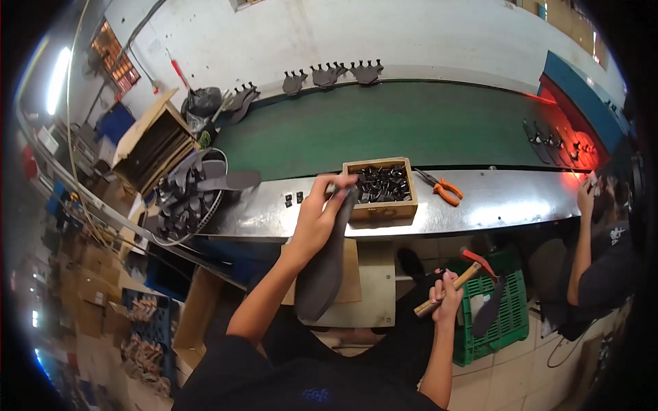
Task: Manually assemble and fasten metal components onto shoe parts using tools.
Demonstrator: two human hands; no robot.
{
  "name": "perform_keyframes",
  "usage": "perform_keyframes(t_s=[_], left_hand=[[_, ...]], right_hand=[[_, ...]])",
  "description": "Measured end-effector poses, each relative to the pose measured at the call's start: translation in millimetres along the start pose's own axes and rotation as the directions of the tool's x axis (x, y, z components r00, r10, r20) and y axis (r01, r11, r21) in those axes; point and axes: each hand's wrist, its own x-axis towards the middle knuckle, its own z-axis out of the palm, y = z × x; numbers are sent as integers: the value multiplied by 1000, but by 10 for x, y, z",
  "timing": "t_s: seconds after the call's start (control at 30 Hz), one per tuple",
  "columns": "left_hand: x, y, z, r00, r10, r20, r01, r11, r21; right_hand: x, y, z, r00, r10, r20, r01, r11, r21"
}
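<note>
My left hand (317,218) is closed on one end of a dark shoe sole (321,281), which hangs down toward my lap. Something small and pale shows by its fingertips, too blurred to name. Lower right, my right hand (447,299) grips a hammer (468,276) by its wooden handle, its red head pointing away. Just beyond my left fingers, a wooden box (384,211) full of small black pieces (381,183) sits on the metal ledge (480,205). Orange-handled pliers (445,192) lie right of it, and several small black pieces (293,199) left of it.
A green conveyor belt (384,127) runs behind the ledge, with heeled soles (327,75) along its far edge. At left stands a basket (218,205) heaped with dark parts. A green crate (510,322) is at lower right. Another person's arm (582,240) reaches in at far right.
</note>
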Motion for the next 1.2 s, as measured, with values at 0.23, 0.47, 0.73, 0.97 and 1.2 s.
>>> perform_keyframes(t_s=[0.23, 0.47, 0.73, 0.97, 1.2], left_hand=[[-1197, -802, -512, 973, -168, -160, 217, 906, 365], [-1418, -950, -614, 984, -156, -85, 177, 890, 421], [-1039, -1191, -669, 959, -210, -189, 275, 854, 442], [-1071, -1078, -610, 960, -184, -210, 268, 820, 505], [-1139, -1082, -524, 949, -98, -301, 256, 798, 546]], right_hand=[[-494, -86, 978, 943, -51, 329, 213, 851, -479], [-570, 226, 2184, 704, 13, 710, 581, 564, -586], [-256, 606, 2109, 898, 82, 433, 262, 691, -674], [-253, 549, 2051, 888, 77, 453, 261, 727, -636], [-286, 641, 1961, 910, 98, 403, 207, 736, -644]])
